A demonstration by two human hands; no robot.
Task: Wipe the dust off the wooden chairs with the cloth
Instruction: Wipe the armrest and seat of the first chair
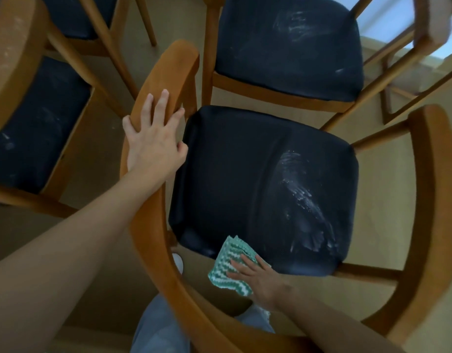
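cloth at the near seat edge, dust off to the right

head view: my right grip (258,278) lies flat, fingers straight, pressing the folded green-and-white zigzag cloth (227,268) onto the near edge of the dark blue padded seat (240,179) of the curved-backed wooden chair (432,200) right below me. it pinches nothing; the palm just holds the cloth down. my left grip (153,141) clasps the chair's curved rail on the left side, thumb round the outer edge and fingers laid over the top, bracing it.

what matters is the streaky white dust smear (304,200). it lies away from the cloth and to its right, well apart from it. its long axis runs from the seat's middle toward the near right corner. the right grip is much the nearer, so i judge the next stroke should sweep out and right along that line. the far wooden chair (288,47) and the left wooden chair (33,128) also show dust on their seats.
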